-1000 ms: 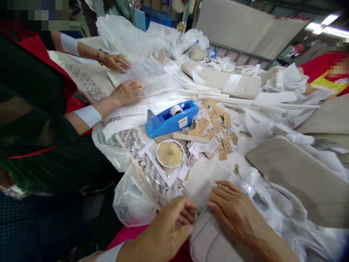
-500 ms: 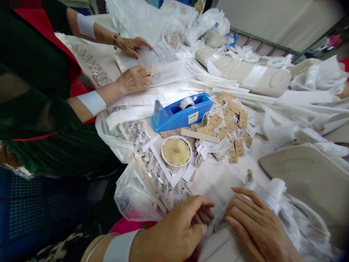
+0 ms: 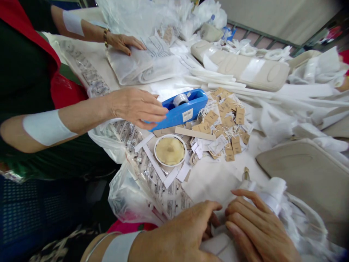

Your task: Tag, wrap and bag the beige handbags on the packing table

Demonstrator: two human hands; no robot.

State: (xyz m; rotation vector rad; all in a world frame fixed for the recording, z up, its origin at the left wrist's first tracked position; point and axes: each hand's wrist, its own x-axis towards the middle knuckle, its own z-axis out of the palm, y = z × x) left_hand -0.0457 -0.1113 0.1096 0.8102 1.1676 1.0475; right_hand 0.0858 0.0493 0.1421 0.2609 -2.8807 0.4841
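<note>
At the bottom edge, my left hand (image 3: 180,233) curls round a translucent white wrapping (image 3: 222,245), its fingertips partly hidden in the folds. My right hand (image 3: 259,227) presses on the same wrapping from the right, fingers held together. Just behind my right hand lie a small metal piece (image 3: 246,174) and a white roll (image 3: 276,185) on crumpled white material. A large beige padded piece (image 3: 305,167) rests at the right. Ahead of my left hand is a round dish (image 3: 170,150) with a yellowish pad in it.
A co-worker's hand (image 3: 137,105) reaches over the blue tape dispenser (image 3: 188,111); the other (image 3: 125,42) lies on a plastic bag (image 3: 152,60). Brown tags (image 3: 226,120) are heaped beside the dispenser. Beige wrapped pieces (image 3: 242,67) lie farther back.
The co-worker's nearer hand has left the plastic bag and come forward to the tape dispenser. My left hand has shifted slightly further over the wrapping. The view has moved a little.
</note>
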